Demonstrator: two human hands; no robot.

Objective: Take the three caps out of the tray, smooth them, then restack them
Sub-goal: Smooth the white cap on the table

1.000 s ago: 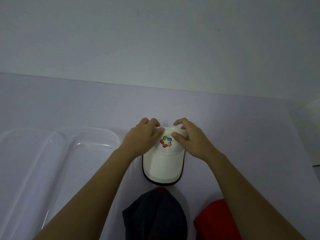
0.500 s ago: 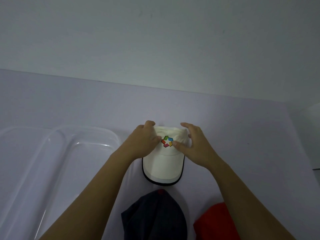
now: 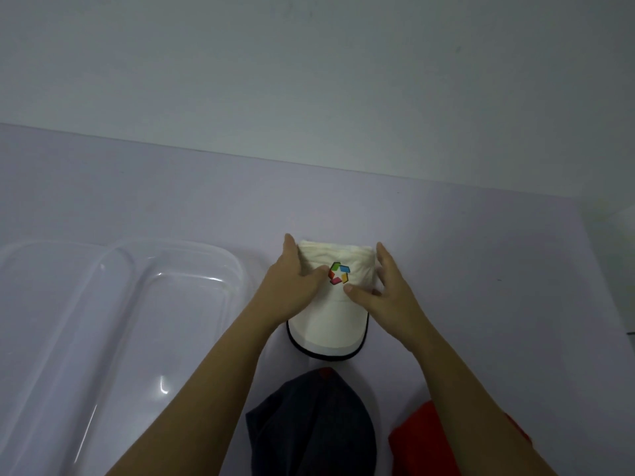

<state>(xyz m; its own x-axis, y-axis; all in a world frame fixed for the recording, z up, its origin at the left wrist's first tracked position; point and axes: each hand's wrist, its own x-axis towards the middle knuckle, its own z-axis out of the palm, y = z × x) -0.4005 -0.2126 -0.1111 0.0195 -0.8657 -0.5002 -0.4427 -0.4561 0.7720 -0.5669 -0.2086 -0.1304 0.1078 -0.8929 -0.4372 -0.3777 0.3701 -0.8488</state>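
Observation:
A white cap [image 3: 328, 321] with a dark-edged brim and a coloured logo lies on the lilac table, brim toward me. My left hand [image 3: 292, 286] cups the left side of its crown, thumb near the logo. My right hand [image 3: 385, 293] cups the right side, thumb pressing below the logo. A dark navy cap [image 3: 312, 424] lies near me below the white one. A red cap [image 3: 426, 444] sits at the bottom right, partly hidden by my right forearm. The clear plastic tray [image 3: 113, 255] stands at the left with nothing in it.
The lilac table [image 3: 481, 262] runs back to a plain grey wall. Its right edge shows at the far right. The tray has two long compartments and fills the left side.
Both hands slid apart from the top of the crown to its left and right sides. The crown is now more exposed and flatter. The cap stayed in place.

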